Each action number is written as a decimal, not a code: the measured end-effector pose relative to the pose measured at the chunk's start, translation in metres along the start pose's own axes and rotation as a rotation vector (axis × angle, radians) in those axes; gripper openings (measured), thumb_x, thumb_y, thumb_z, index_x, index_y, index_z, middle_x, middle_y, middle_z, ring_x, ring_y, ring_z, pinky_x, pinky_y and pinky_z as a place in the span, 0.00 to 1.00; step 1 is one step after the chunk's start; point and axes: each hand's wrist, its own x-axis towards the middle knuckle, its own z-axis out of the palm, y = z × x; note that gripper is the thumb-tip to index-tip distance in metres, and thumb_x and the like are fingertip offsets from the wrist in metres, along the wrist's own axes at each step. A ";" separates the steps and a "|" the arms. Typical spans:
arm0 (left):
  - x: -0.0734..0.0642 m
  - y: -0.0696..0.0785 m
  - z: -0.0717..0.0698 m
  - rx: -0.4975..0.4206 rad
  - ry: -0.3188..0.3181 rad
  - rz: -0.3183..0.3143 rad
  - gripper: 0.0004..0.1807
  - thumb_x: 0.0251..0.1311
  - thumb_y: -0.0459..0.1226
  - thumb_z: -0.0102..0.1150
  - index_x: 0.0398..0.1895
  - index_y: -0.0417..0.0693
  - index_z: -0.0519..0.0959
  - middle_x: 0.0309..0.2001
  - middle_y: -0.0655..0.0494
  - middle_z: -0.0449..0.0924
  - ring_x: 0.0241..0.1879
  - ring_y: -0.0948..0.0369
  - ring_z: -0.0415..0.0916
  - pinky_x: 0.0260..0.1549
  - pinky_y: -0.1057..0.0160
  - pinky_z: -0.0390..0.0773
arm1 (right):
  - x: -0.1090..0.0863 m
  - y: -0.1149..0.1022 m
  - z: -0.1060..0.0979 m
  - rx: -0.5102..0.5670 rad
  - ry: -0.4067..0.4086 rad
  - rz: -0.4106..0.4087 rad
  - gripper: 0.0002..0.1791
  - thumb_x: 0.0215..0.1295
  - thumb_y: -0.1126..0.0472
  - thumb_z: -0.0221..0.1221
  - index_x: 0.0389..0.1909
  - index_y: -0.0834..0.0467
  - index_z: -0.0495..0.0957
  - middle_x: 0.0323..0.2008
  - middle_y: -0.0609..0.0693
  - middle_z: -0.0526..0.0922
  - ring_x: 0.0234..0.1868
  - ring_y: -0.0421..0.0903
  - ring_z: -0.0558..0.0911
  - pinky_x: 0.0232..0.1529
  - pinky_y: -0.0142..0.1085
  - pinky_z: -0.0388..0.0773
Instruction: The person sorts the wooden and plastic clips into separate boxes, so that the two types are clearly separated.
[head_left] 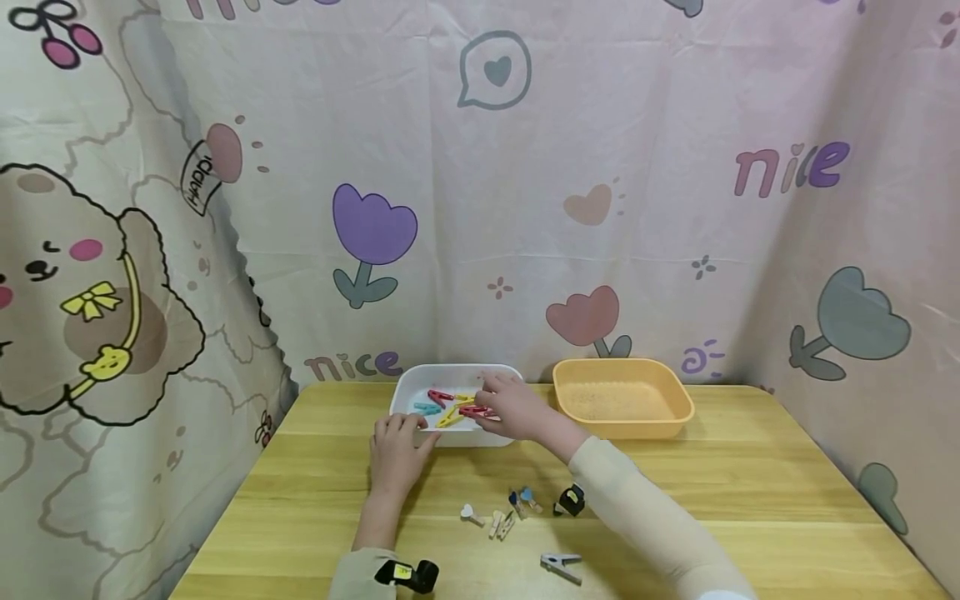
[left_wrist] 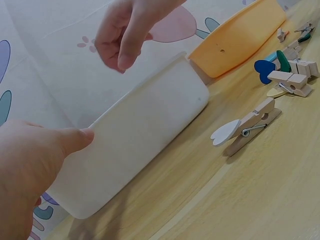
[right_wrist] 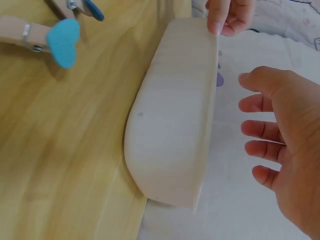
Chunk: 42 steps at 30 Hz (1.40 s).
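At the back of the table stands a white plastic basin with several red, yellow and teal clothespins lying inside. My left hand grips its front rim near the left corner. In the left wrist view the left thumb presses the outer wall, and the other fingers go over the rim. Above the basin's right part is my right hand, close to a red clothespin. From the right wrist view, the right fingers are loosely bent and apart from the thumb, with nothing seen between them.
A yellow-orange basin stands right of the white one. Several small wooden clothespins with heart tops lie in front, beside a black clip. Nearer is a grey clothespin. A printed cloth hangs behind the table.
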 end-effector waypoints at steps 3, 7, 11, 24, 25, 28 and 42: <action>0.000 0.001 0.000 0.001 -0.003 -0.003 0.16 0.54 0.51 0.69 0.37 0.51 0.79 0.43 0.49 0.77 0.53 0.47 0.67 0.52 0.47 0.68 | -0.010 0.000 -0.003 0.015 0.026 -0.002 0.12 0.61 0.48 0.64 0.40 0.50 0.80 0.37 0.45 0.76 0.42 0.45 0.75 0.43 0.40 0.73; 0.000 0.001 0.000 0.005 -0.008 -0.007 0.16 0.55 0.51 0.68 0.37 0.51 0.79 0.44 0.49 0.77 0.53 0.47 0.67 0.52 0.47 0.68 | -0.024 -0.005 -0.011 0.050 0.001 0.022 0.13 0.63 0.46 0.62 0.42 0.49 0.80 0.38 0.45 0.76 0.38 0.41 0.73 0.36 0.36 0.70; 0.000 0.001 0.000 0.005 -0.006 -0.007 0.16 0.55 0.51 0.68 0.37 0.51 0.79 0.43 0.49 0.77 0.53 0.47 0.67 0.52 0.47 0.67 | -0.036 -0.009 -0.016 0.064 -0.009 0.026 0.14 0.63 0.46 0.62 0.43 0.50 0.81 0.39 0.45 0.77 0.37 0.42 0.73 0.37 0.37 0.70; -0.001 0.002 0.000 -0.002 -0.004 -0.009 0.16 0.55 0.51 0.68 0.37 0.51 0.79 0.44 0.49 0.77 0.53 0.47 0.67 0.52 0.47 0.68 | -0.071 -0.013 -0.012 0.110 -0.011 0.072 0.12 0.61 0.49 0.64 0.41 0.50 0.81 0.40 0.44 0.79 0.44 0.43 0.76 0.46 0.41 0.73; -0.001 0.002 0.000 -0.003 -0.003 -0.008 0.16 0.55 0.51 0.68 0.37 0.51 0.79 0.44 0.49 0.77 0.53 0.47 0.67 0.52 0.47 0.68 | -0.073 -0.013 -0.012 0.113 -0.005 0.073 0.12 0.60 0.49 0.64 0.41 0.50 0.81 0.40 0.44 0.79 0.44 0.43 0.76 0.46 0.40 0.73; 0.000 0.002 0.000 -0.002 -0.005 -0.010 0.16 0.55 0.51 0.68 0.38 0.52 0.79 0.44 0.49 0.77 0.53 0.48 0.67 0.52 0.47 0.68 | -0.080 -0.013 -0.013 0.139 0.004 0.071 0.11 0.61 0.49 0.64 0.40 0.50 0.80 0.42 0.44 0.80 0.44 0.43 0.76 0.46 0.40 0.74; 0.000 0.001 0.001 -0.006 -0.004 -0.014 0.16 0.55 0.51 0.68 0.38 0.51 0.79 0.44 0.49 0.77 0.54 0.47 0.67 0.53 0.46 0.67 | -0.122 -0.018 -0.011 0.218 0.023 0.042 0.09 0.58 0.52 0.66 0.38 0.49 0.80 0.36 0.41 0.77 0.39 0.37 0.73 0.42 0.34 0.73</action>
